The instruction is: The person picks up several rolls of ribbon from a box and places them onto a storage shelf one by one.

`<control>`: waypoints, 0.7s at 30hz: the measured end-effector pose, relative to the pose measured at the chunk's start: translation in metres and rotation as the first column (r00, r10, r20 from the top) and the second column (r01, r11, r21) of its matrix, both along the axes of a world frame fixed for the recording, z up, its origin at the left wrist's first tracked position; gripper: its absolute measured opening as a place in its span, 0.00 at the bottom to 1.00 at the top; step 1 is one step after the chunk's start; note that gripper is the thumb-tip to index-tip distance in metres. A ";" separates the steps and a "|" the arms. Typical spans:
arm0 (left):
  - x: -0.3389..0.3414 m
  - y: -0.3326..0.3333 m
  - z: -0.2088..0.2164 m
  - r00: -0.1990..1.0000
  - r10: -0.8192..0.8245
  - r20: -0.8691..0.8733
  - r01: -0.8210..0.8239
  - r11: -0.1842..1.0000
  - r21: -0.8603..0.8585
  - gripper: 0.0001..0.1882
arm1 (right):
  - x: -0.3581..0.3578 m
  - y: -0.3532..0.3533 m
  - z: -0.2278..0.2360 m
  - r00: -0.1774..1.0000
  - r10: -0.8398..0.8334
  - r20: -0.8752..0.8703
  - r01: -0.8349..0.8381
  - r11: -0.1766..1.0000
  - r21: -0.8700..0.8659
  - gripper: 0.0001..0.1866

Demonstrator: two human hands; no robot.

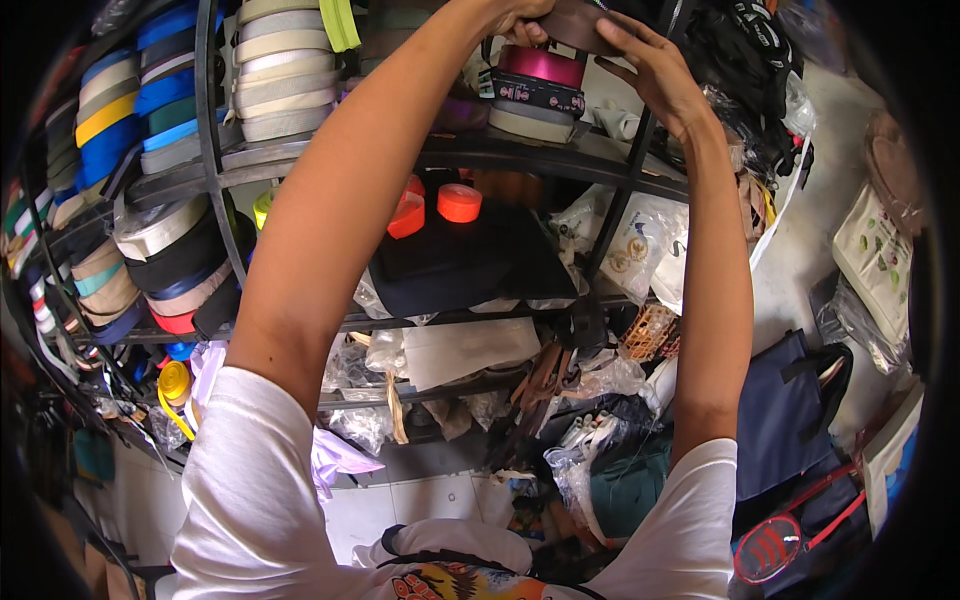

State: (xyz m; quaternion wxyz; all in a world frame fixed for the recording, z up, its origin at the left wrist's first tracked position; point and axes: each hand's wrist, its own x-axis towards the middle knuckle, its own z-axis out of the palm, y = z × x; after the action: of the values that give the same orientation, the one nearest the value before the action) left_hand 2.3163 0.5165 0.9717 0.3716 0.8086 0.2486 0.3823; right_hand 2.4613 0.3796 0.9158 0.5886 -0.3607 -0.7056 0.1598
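Both my arms reach up to a shelf at the top of the view. My left hand (525, 22) has its fingers curled at the left end of a dark brown roll of ribbon (575, 27). At the right end of that roll, my right hand (655, 80) grips with the thumb in front and the fingers bent around. Right below it sits a shiny magenta ribbon roll (545, 66), above a black patterned roll (540, 95) and a pale roll (530, 124). Whether the brown roll rests on this stack or is lifted, I cannot tell. The upper frame edge cuts off part of it.
Black shelf bars (212, 150) frame several levels. Stacked webbing rolls (285, 85) fill the left side. Orange rolls (459, 203) lie on dark folded fabric (470, 255) below. Plastic-wrapped goods (650, 240) and a navy bag (785, 410) crowd the right.
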 end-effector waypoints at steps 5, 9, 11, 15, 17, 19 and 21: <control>0.011 -0.009 -0.010 0.998 0.055 0.001 -0.055 0.994 0.093 0.24 | 0.033 0.033 -0.007 0.952 -0.255 0.171 0.217 0.952 0.214 0.50; 0.011 -0.009 -0.011 0.986 0.122 0.118 -0.139 0.979 0.152 0.24 | 0.028 0.047 -0.007 0.868 -0.489 0.088 0.431 0.829 0.355 0.53; 0.021 -0.005 -0.019 0.936 0.120 0.330 -0.162 0.981 0.103 0.22 | 0.029 0.055 -0.010 0.831 -0.553 0.050 0.504 0.789 0.351 0.54; 0.018 -0.004 -0.028 0.937 0.238 0.257 -0.287 0.941 0.178 0.19 | 0.029 0.072 -0.015 0.804 -0.594 -0.014 0.574 0.770 0.278 0.56; 0.018 -0.005 -0.028 0.915 0.306 0.261 -0.368 0.900 0.235 0.18 | 0.033 0.081 -0.014 0.799 -0.600 -0.040 0.583 0.756 0.296 0.54; 0.022 -0.002 -0.031 0.886 0.308 0.347 -0.407 0.875 0.262 0.18 | 0.036 0.085 -0.012 0.831 -0.557 -0.018 0.540 0.798 0.268 0.51; 0.026 0.003 -0.035 0.843 0.365 0.396 -0.498 0.809 0.313 0.18 | 0.037 0.084 -0.009 0.891 -0.452 0.045 0.437 0.880 0.187 0.48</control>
State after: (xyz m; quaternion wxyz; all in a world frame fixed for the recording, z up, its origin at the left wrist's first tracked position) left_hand 2.3419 0.5199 0.9364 0.1334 0.7161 0.2804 0.6251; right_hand 2.4983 0.4640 0.9072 0.6070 -0.4675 -0.6402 -0.0567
